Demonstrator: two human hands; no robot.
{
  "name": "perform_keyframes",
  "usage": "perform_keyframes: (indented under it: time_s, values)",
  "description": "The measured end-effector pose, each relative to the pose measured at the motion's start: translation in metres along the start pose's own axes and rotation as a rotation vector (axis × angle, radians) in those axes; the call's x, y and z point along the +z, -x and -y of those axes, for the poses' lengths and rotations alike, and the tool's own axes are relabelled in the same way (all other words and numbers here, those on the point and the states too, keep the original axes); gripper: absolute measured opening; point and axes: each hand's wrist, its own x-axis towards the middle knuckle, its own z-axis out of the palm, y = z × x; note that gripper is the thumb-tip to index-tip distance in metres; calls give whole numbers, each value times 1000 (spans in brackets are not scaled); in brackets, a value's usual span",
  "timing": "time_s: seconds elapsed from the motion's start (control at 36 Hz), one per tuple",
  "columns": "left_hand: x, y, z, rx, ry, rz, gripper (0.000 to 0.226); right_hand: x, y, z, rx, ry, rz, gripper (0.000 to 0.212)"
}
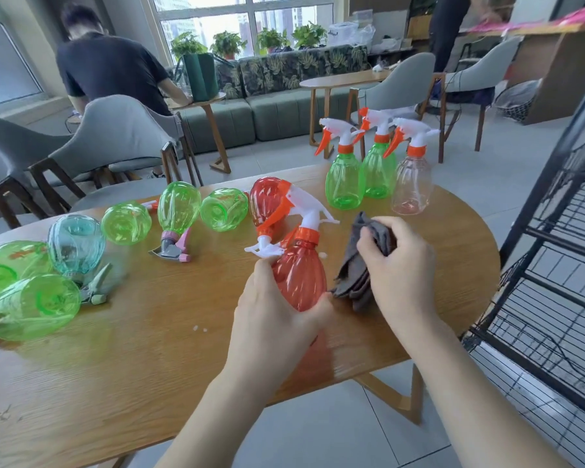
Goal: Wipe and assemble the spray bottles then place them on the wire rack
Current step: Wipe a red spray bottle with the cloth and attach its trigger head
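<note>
Wooden table bears bottles; left hand grips red bottle, right hand clutches cloth

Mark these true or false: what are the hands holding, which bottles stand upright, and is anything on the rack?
1. The left hand holds a red bottle. True.
2. The right hand holds a sponge. False: it grips a grey cloth.
3. Three bottles stand upright: two green, one clear. True.
4. Bottles sit on the rack. False: none shows on its visible shelves.
5. The teal bottle stands upright. False: it lies on the table.
</note>
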Motion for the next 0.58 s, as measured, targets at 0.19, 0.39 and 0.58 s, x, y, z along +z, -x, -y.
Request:
perform_keyframes:
  time_s: [0.19, 0.39, 0.58]
  values:
    - [40, -17, -20, 69, 40, 60, 90, -24, -20, -23, 337, -334, -22, 17]
    - [93, -60, -36, 50, 221, 20, 101, -35, -34, -52, 562, -466, -81, 8]
    - [134, -107, -45, 35, 266, -41, 101, -49, -43, -70, 872, -844, 5, 13]
